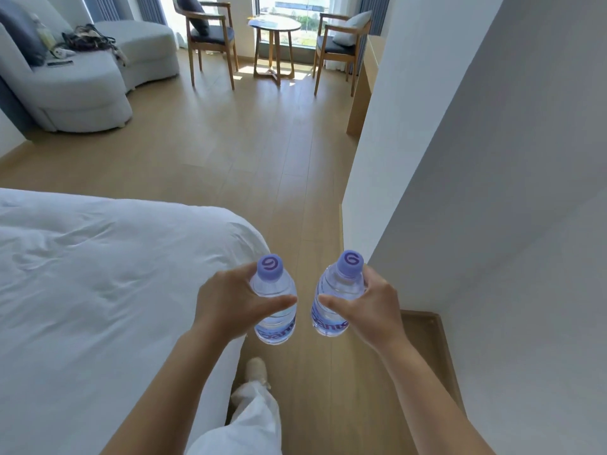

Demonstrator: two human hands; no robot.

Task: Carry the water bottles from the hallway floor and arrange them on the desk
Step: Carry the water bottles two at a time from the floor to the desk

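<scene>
Gripping clear ribbed bottles, both hands.

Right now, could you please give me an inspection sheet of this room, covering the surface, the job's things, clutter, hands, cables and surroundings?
Surface: desk at far right, mostly hidden by the wall; its top cannot be judged.
Job's things: two capped bottles, left bottle and right bottle, both upright, carried above the floor, apart from each other.
Clutter: bag and a bottle-like item on the sofa.
Hands: left hand grips the left bottle; right hand grips the right bottle.
Cables: nothing seen.
Surroundings: bed at left, round table with two chairs by the window.
</scene>
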